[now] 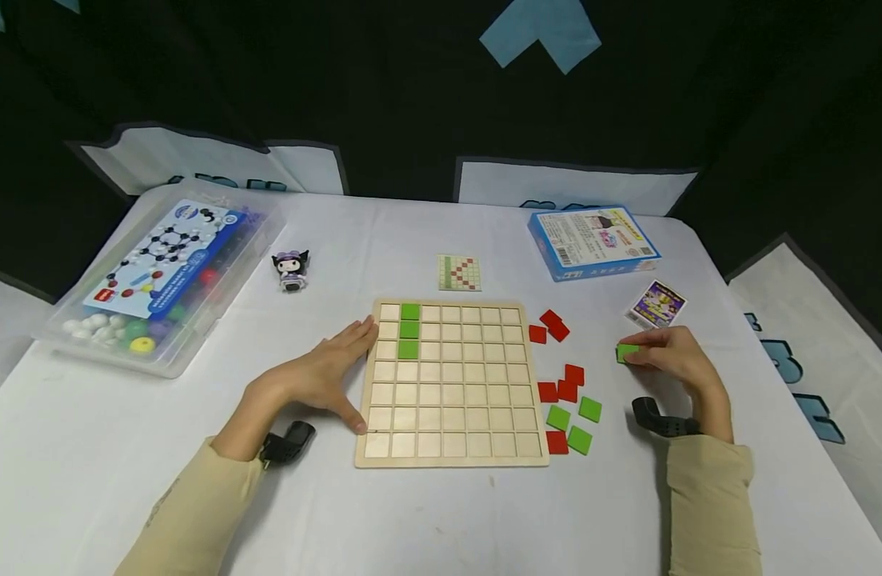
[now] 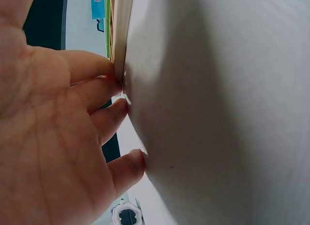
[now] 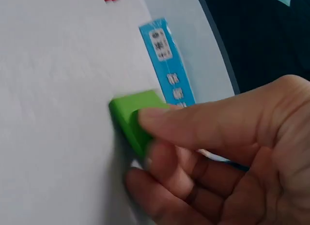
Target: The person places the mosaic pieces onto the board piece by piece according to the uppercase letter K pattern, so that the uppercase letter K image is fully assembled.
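Observation:
A wooden grid board [image 1: 452, 462] lies mid-table, with three green tiles [image 1: 409, 329] in the upper cells of its second column. Against the board's left edge rests my left hand [image 1: 318, 376], fingers spread and thumb near the lower corner. In the left wrist view its fingertips touch the board's side [image 2: 122, 31]. To the right of the board, my right hand [image 1: 674, 360] pinches a green tile [image 3: 138, 106] between thumb and fingers. Loose red tiles [image 1: 548, 392] and green tiles [image 1: 580, 439] lie between the board and my right hand.
A small pattern card [image 1: 459, 273] lies behind the board. At the back right are a blue box [image 1: 592, 240] and a small picture card pack [image 1: 656, 304]. A clear plastic case [image 1: 160, 280] of colored balls and a small figurine [image 1: 292, 270] stand on the left.

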A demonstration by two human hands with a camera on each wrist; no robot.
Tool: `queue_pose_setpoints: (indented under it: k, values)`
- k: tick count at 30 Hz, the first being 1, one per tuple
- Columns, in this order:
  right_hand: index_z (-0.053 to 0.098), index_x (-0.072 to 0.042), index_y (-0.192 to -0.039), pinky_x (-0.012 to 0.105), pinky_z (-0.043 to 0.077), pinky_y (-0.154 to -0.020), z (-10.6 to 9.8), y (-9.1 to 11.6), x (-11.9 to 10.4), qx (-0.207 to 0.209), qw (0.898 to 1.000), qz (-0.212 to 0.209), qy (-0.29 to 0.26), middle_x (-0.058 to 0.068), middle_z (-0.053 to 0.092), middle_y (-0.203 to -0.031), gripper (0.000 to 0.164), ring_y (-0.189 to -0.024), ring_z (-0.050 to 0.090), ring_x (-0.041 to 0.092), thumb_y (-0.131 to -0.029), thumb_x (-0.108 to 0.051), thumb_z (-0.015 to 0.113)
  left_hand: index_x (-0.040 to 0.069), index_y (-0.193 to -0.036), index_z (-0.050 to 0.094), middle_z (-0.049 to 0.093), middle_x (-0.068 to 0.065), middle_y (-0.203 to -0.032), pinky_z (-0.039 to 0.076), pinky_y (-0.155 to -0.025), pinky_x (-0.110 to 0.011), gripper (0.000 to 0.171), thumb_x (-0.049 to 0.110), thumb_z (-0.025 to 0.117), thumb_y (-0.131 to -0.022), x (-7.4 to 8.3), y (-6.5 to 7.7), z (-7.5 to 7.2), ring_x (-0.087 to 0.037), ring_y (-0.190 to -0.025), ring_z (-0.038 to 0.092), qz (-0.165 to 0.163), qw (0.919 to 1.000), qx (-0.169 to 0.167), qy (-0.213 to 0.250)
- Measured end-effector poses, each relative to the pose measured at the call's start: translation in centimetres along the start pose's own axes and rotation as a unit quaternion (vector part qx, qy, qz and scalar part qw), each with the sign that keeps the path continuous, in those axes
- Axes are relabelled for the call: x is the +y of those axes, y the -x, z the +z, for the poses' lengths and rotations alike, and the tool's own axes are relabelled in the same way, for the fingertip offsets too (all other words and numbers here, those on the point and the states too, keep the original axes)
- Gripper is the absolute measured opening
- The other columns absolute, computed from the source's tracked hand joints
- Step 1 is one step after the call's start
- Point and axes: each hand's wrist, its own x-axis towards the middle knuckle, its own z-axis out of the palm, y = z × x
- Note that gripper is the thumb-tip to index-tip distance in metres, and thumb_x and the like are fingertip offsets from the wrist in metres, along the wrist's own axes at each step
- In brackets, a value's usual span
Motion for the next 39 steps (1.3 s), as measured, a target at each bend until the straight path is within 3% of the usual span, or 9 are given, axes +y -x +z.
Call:
queue_pose_setpoints:
  k: [6, 10, 14, 22, 30, 39]
  values:
    - [0.053, 0.016, -0.125, 0.019, 0.055, -0.068, 0.9, -0.4, -1.0, -0.037, 0.997, -0.045, -0.057, -0.006, 0.068, -0.085, 0.046, -0.065, 0.065, 0.008, -0.093, -0.016, 0.06, -0.006, -0.152, 0.01, 0.001, -0.021, -0.161, 0.008, -0.114, -0.066, 0.133, 0.039, 0.091, -0.056, -0.1, -0.1, 0.1, -0.039, -0.149, -0.001, 0.0, 1.0, 0.003, -0.003]
    - [0.054, 0.013, -0.126, 0.018, 0.055, -0.071, 1.8, -0.8, -2.5, -0.048, 0.994, -0.069, -0.075, -0.004, 0.069, -0.089, 0.044, -0.067, 0.067, 0.01, -0.094, -0.017, 0.058, -0.006, -0.151, 0.01, 0.001, -0.022, -0.161, 0.009, -0.114, -0.066, 0.134, 0.039, 0.091, -0.055, -0.3, -0.1, 0.1, -0.04, -0.149, -0.001, -0.001, 1.0, 0.004, -0.006]
    - [0.054, 0.012, -0.126, 0.02, 0.057, -0.074, 3.4, -1.8, -4.8, -0.058, 0.989, -0.084, -0.109, 0.0, 0.069, -0.094, 0.043, -0.07, 0.07, 0.011, -0.094, -0.017, 0.058, -0.006, -0.151, 0.009, 0.001, -0.022, -0.161, 0.009, -0.114, -0.067, 0.135, 0.04, 0.091, -0.055, -0.3, -0.2, 0.3, -0.04, -0.148, 0.0, 0.0, 1.0, 0.004, -0.007]
    - [0.054, 0.013, -0.113, 0.03, 0.06, -0.066, 7.5, -3.5, -9.6, -0.122, 0.969, -0.133, -0.169, 0.004, 0.068, -0.079, 0.033, -0.064, 0.069, 0.012, -0.089, -0.008, 0.063, -0.006, -0.151, 0.008, 0.0, -0.022, -0.161, 0.008, -0.113, -0.068, 0.135, 0.039, 0.091, -0.055, -0.2, -0.1, 0.3, -0.04, -0.148, -0.001, 0.001, 1.0, 0.002, 0.002]
    - [0.06, 0.007, -0.102, 0.034, 0.06, -0.063, 11.2, -4.0, -13.6, -0.175, 0.959, -0.159, -0.159, 0.002, 0.072, -0.072, 0.021, -0.064, 0.07, 0.018, -0.086, -0.005, 0.065, -0.005, -0.152, 0.008, -0.002, -0.021, -0.161, 0.007, -0.113, -0.068, 0.134, 0.038, 0.091, -0.056, -0.2, -0.1, 0.0, -0.039, -0.149, -0.002, 0.001, 1.0, -0.001, 0.003]
    - [0.061, 0.008, -0.096, 0.035, 0.06, -0.065, 15.2, -3.7, -16.1, -0.252, 0.935, -0.189, -0.166, 0.005, 0.071, -0.07, 0.013, -0.064, 0.071, 0.017, -0.085, 0.001, 0.063, -0.006, -0.152, 0.008, -0.001, -0.022, -0.161, 0.008, -0.114, -0.068, 0.133, 0.038, 0.091, -0.056, 0.0, 0.0, -0.1, -0.039, -0.149, -0.002, 0.0, 1.0, -0.002, 0.003]
